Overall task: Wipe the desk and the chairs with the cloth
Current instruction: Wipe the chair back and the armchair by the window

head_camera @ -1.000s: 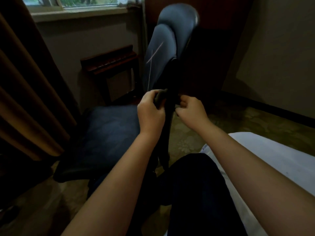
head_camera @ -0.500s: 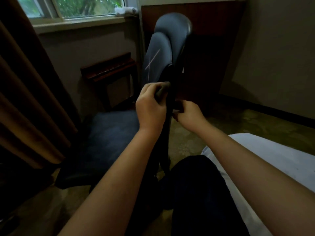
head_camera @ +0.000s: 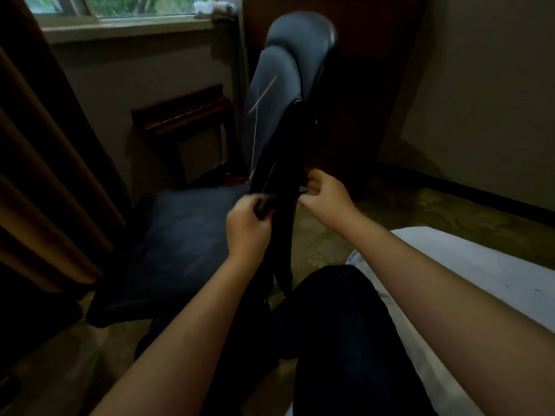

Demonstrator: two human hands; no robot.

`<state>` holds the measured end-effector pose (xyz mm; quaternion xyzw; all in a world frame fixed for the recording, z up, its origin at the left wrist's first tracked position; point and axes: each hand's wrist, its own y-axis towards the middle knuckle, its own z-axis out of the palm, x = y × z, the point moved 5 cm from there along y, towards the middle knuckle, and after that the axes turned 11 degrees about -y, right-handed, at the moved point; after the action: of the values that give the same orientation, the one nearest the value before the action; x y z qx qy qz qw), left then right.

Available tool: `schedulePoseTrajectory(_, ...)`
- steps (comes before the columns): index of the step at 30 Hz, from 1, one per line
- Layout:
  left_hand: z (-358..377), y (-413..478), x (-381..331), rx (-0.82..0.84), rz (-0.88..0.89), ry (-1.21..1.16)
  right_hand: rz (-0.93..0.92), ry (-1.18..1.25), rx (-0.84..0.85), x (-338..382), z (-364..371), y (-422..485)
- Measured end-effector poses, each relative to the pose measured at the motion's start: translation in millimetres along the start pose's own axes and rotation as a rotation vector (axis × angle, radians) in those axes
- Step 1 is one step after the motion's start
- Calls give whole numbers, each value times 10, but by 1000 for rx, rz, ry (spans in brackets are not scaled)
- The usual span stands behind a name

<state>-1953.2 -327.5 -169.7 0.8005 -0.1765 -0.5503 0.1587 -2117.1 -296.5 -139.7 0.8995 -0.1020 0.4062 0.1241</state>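
So the person is sitting on the edge of a bed with white sheets, one dark-trousered leg sticking out toward the chair. The chair is side-on to them: a padded blue-grey back with a couple of pale scratch lines on it, and a dark seat off to the left. A black frame piece runs up the near side of the chair, right between the two hands.

The left hand is on the seat side of that black piece, fingers clamped round a dark grey cloth and holding it against the frame. The cloth is bunched in the fist, so only a bit of it pokes out past the thumb.

The right hand is on the far side of the same piece, a little higher up. Its fingers are curled in, and thumb and forefinger pinch a small dark bit right at the frame's edge. It looks like the other end of the cloth, but it's honestly too dim there to be sure.

Round about: a brown curtain down the left, and a window up top with something white on the sill. A small dark wooden rack stands against the wall behind the seat. The floor is patterned carpet.
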Motion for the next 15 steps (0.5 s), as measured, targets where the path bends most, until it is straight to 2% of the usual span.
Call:
schedulePoseTrajectory(4,-83,298,-516,-98,168,-112,-2,39,-46,-30,64,-11)
schedulePoseTrajectory(6,-43,326,-525,-105,184,-110,20,41,-67,-54,98,-3)
schedulePoseTrajectory(11,209,77,-103,-85,107,-38,2,32,-134,-126,147,-30)
schedulePoseTrajectory(15,322,-11,118,35,-46,27,-4,38,-183,-259,277,-66)
